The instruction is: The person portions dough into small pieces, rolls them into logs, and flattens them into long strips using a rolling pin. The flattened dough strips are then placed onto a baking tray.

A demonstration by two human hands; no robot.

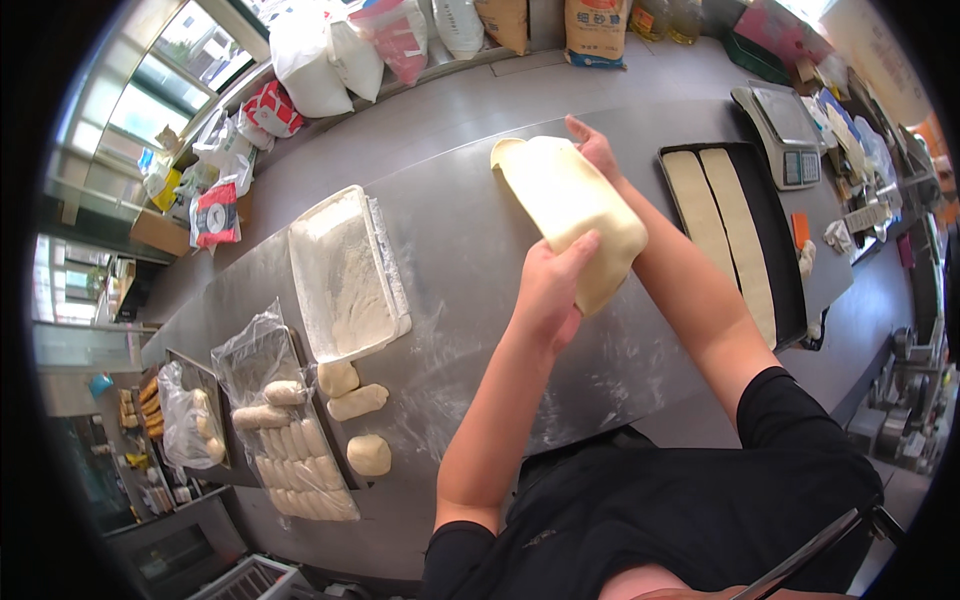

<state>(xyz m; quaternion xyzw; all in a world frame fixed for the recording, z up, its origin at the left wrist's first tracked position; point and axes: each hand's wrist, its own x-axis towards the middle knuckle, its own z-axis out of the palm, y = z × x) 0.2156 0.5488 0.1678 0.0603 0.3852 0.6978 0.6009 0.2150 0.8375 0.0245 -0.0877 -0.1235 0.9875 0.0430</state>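
Observation:
A wide sheet of pale dough [574,199] hangs folded between my two hands above the steel worktable [465,247]. My left hand [556,281] grips its near end, thumb on top and fingers underneath. At the far right side my right hand [595,150] supports the sheet, with its thumb standing up and most of the fingers hidden behind the dough. To the right lies a black baking tray [776,247] bearing two long flat dough strips [739,225], set side by side along its left part.
A white tub of flour [341,277] stands left of me. Near it are loose dough pieces [369,454] and a plastic-covered tray of dough rolls [300,465]. A digital scale [784,135] sits beyond the black tray. Sacks [596,34] line the far wall.

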